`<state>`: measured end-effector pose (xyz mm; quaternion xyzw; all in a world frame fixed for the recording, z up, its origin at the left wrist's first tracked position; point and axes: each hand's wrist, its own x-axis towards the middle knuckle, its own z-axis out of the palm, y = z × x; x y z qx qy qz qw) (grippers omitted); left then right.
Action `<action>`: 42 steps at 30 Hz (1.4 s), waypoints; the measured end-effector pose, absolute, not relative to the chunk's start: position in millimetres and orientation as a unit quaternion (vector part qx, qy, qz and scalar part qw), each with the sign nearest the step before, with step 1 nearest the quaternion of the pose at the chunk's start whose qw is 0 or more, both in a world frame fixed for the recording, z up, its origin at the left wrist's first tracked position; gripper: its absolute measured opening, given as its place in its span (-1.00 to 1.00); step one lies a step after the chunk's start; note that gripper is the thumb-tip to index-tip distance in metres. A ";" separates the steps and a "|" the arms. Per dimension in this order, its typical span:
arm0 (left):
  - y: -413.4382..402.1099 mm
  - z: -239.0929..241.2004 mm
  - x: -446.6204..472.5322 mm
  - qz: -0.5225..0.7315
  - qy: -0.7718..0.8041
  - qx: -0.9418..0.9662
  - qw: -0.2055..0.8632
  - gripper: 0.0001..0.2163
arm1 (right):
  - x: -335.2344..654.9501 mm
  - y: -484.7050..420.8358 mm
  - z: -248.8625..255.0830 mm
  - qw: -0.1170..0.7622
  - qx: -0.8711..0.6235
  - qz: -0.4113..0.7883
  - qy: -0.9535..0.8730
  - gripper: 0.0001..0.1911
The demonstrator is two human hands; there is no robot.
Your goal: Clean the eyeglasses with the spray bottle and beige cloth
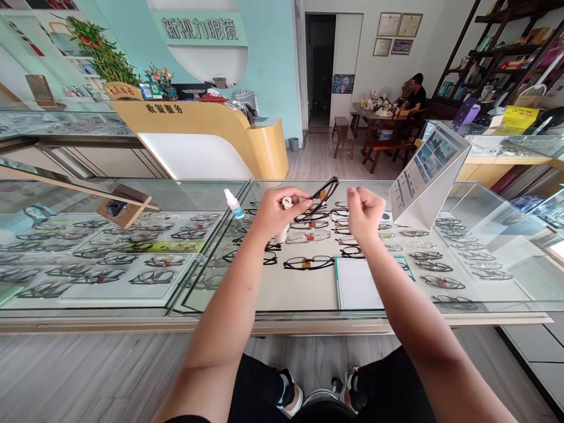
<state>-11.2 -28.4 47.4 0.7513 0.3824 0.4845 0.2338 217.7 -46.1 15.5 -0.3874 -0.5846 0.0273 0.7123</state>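
My left hand [282, 212], above the glass display case [268, 296], pinches a pair of black-framed eyeglasses [325, 192] with an orange label on the lens. A crumpled white cloth [287, 202] pokes out of the same hand, and part of it seems to hang below the palm. To the right, apart from the glasses, my right hand [365, 214] is closed in a fist; whatever may be inside is hidden. Left of my hands a small white spray bottle [234, 204] stands on the glass.
Rows of eyeglasses [309, 262] lie inside the case beneath the glass. A white sheet with a teal border [358, 285] is near my right forearm. Behind it stands a slanted display board [425, 173]. Farther off are a wooden counter [259, 147] and a seated person [415, 94].
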 end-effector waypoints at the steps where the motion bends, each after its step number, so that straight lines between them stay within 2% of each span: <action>1: -28.1 49.3 -16.3 0.442 0.388 0.773 0.237 -0.67 | 222.5 -43.3 16.9 0.719 -0.405 0.071 -0.560 -0.30; 6: -26.3 50.4 -23.5 0.238 0.474 0.821 0.213 -0.71 | 235.2 -33.4 19.7 0.731 -0.433 0.165 -0.501 -0.25; 11: -23.6 44.3 -9.7 0.064 0.502 0.838 0.205 -0.79 | 230.4 -33.0 17.0 0.697 -0.468 0.173 -0.515 -0.27; 16: -20.8 35.8 -1.1 -0.036 0.494 0.841 0.218 -0.82 | 225.5 -34.1 12.7 0.665 -0.486 0.175 -0.540 -0.26; 23: -22.4 28.9 -0.2 0.004 0.478 0.845 0.238 -0.87 | 223.6 -34.6 9.4 0.651 -0.483 0.173 -0.559 -0.24; 35: -18.0 28.0 -2.5 -0.059 0.518 0.823 0.226 -0.90 | 222.6 -35.0 8.7 0.642 -0.481 0.165 -0.573 -0.23; 42: -15.2 25.9 0.7 0.017 0.561 0.820 0.113 -0.79 | 223.4 -33.3 6.8 0.645 -0.477 0.168 -0.572 -0.23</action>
